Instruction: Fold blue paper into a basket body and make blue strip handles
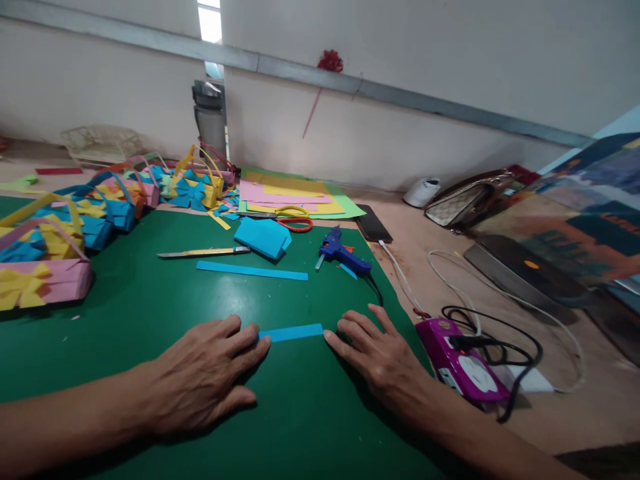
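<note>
A short blue paper strip (293,332) lies flat on the green mat (300,407). My left hand (205,373) rests over its left end, fingers stretched out and the thumb apart. At the strip's right end, my right hand (373,350) has its fingers spread, with one fingertip at the strip's corner. Beyond the hands lies a longer blue paper strip (253,271). Behind that are a folded blue paper piece (263,237), a craft knife (203,253) and a blue glue gun (337,252).
Finished paper baskets (45,283) with bows line the left side. Coloured paper sheets (295,193) and scissors (293,217) lie at the back. A purple power strip (463,363) with cables, a phone (374,223) and a handbag (465,197) are on the right.
</note>
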A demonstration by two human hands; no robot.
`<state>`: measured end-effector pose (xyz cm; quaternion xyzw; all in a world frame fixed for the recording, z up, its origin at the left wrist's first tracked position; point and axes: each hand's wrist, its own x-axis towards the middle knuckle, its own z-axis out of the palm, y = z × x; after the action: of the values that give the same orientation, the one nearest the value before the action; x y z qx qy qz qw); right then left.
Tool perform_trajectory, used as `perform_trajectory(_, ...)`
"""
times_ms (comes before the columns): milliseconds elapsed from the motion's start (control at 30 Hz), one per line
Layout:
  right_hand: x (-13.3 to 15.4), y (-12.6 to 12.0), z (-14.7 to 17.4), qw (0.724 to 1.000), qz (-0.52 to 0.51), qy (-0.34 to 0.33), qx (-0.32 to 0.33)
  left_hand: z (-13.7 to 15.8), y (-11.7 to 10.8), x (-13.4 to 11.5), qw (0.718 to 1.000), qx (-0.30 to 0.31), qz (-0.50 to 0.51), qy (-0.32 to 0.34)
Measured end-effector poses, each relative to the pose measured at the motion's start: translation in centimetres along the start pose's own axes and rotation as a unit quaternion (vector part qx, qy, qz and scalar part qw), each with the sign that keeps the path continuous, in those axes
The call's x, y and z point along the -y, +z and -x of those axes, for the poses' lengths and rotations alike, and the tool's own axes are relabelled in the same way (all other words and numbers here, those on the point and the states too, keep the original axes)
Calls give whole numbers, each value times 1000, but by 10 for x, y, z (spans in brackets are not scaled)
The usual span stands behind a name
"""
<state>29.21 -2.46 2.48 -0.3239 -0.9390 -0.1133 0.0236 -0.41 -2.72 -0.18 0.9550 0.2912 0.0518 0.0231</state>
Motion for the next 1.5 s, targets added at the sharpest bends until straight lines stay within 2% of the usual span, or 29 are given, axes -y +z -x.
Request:
perform_trajectory(167,-2,-4,5,1000,17,22,-9,-8,-2,2,1000,10,8,5)
perform_trajectory(267,5,-10,-12,993,-62,97,-23,-16,-2,2,1000,18,16,8)
perform_trajectory(333,13,-15,-33,967,-194,164,23,-21,-2,2,1000,20,14,6)
perform_trajectory(433,23,-18,-71,892,-355,235,152,-24,-2,0,1000,20,3,-1)
perform_trajectory(567,22,-12,-100,860,-390,258,204,-16,-2,1,1000,7,-19,1)
perform_trajectory(833,13,-3,-96,825,-418,296,238,24,-2,25,998,-34,-16,42)
perform_trajectory(1033,13,-5,-97,818,-426,302,242,45,-8,43,995,-52,-4,83)
perform_trajectory(1300,12,-4,-96,824,-417,295,244,65,-13,52,992,-84,5,90)
perform_trajectory(1433,10,-5,-97,847,-391,275,232,71,-13,59,988,-129,-19,87)
perform_trajectory(1500,12,-5,-95,879,-349,247,214,69,-12,58,979,-184,-50,75)
